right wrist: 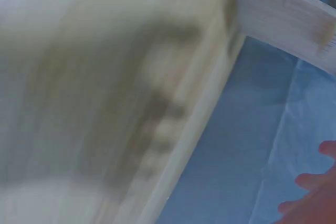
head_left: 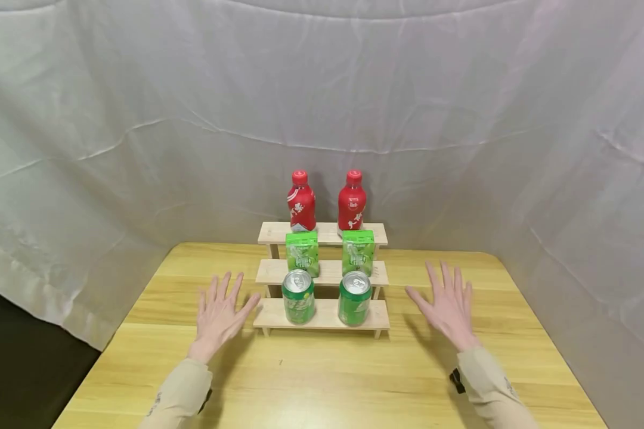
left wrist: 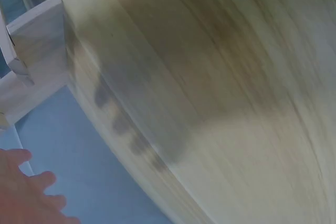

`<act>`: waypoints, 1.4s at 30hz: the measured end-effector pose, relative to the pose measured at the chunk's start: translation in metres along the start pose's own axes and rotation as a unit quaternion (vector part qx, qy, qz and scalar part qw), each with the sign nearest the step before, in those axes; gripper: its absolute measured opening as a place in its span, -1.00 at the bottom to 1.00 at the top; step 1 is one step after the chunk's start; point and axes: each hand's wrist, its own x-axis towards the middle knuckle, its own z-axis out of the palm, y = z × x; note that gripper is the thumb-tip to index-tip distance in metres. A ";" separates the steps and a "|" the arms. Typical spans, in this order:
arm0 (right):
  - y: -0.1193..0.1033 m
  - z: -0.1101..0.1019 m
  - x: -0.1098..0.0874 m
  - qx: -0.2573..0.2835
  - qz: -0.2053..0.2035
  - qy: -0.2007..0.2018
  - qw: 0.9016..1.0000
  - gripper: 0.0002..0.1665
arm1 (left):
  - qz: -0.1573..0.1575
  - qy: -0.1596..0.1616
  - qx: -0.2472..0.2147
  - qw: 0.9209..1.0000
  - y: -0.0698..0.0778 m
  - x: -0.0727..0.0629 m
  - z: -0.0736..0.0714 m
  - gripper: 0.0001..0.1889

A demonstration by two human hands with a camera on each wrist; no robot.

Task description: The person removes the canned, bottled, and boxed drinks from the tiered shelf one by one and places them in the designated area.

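My left hand (head_left: 218, 317) is held over the table with its fingers spread, just left of a three-step wooden rack (head_left: 322, 319). On the rack's other side my right hand (head_left: 449, 307) is likewise spread, holding nothing. Two green drink cans, a left can (head_left: 299, 301) and a right can (head_left: 354, 302), stand on the lowest step. Behind them on the middle step are a left green drink carton (head_left: 303, 253) and a right green drink carton (head_left: 358, 251). The top step bears a left red bottle (head_left: 302, 208) and a right red bottle (head_left: 352, 205). Neither hand touches the rack.
The rack stands on a light wooden table (head_left: 322, 387), toward its back edge. A pale cloth curtain (head_left: 322, 89) hangs behind and along both sides. At the lower left a dark area (head_left: 27, 357) lies beyond the table edge.
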 end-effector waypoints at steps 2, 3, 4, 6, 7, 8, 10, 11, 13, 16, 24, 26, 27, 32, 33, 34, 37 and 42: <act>-0.003 -0.005 0.006 0.023 -0.004 0.008 1.000 0.05 | -0.002 -0.005 -0.019 1.000 0.002 0.001 0.000 -0.14; -0.005 -0.007 0.010 0.037 -0.008 0.015 0.999 0.04 | -0.003 -0.008 -0.027 1.000 0.003 0.001 0.000 -0.15; -0.007 -0.010 0.014 0.053 -0.012 0.019 0.998 0.04 | -0.004 -0.013 -0.036 0.999 0.004 0.001 0.000 -0.15; -0.010 -0.016 0.021 0.088 -0.018 0.027 0.996 0.02 | -0.004 -0.020 -0.052 0.998 0.006 0.002 0.000 -0.15; -0.012 -0.019 0.025 0.106 -0.020 0.030 0.994 0.03 | -0.005 -0.024 -0.061 0.998 0.006 0.003 0.000 -0.16; -0.013 -0.022 0.029 0.124 -0.020 0.030 0.992 0.02 | -0.007 -0.029 -0.072 0.997 0.006 0.003 0.000 -0.16; -0.017 -0.029 0.036 0.160 -0.017 0.024 0.987 0.03 | -0.011 -0.042 -0.097 0.994 0.006 0.004 0.001 -0.17; -0.020 -0.032 0.039 0.177 -0.015 0.019 0.984 0.03 | -0.014 -0.048 -0.111 0.993 0.005 0.004 0.001 -0.17; -0.023 -0.040 0.045 0.205 -0.011 0.004 0.979 0.04 | -0.023 -0.062 -0.147 0.987 0.004 0.005 0.002 -0.17; -0.029 -0.051 0.055 0.244 -0.004 -0.018 0.969 0.04 | -0.027 -0.083 -0.207 0.975 0.003 0.005 0.003 -0.17; -0.045 -0.074 0.081 0.339 -0.020 -0.055 0.939 -0.01 | -0.022 -0.112 -0.313 0.943 0.003 0.006 0.003 -0.28; -0.051 -0.078 0.087 0.353 -0.030 -0.061 0.933 -0.03 | -0.030 -0.128 -0.329 0.935 0.003 0.007 0.002 -0.28; -0.055 -0.079 0.090 0.358 -0.034 -0.064 0.931 -0.04 | -0.036 -0.137 -0.336 0.931 0.003 0.007 0.001 -0.28; -0.075 -0.088 0.105 0.372 -0.048 -0.088 0.923 -0.06 | -0.059 -0.172 -0.353 0.918 0.002 0.009 0.001 -0.25; -0.079 -0.089 0.108 0.373 -0.050 -0.093 0.922 -0.07 | -0.060 -0.178 -0.353 0.916 0.002 0.009 0.001 -0.24; -0.082 -0.091 0.111 0.375 -0.051 -0.098 0.920 -0.07 | -0.061 -0.182 -0.353 0.916 0.002 0.010 0.001 -0.24; -0.093 -0.094 0.119 0.372 -0.057 -0.113 0.920 -0.08 | -0.059 -0.193 -0.357 0.912 0.003 0.011 0.001 -0.23; -0.112 -0.098 0.132 0.369 -0.064 -0.137 0.917 -0.11 | -0.065 -0.207 -0.375 0.901 0.006 0.014 0.002 -0.28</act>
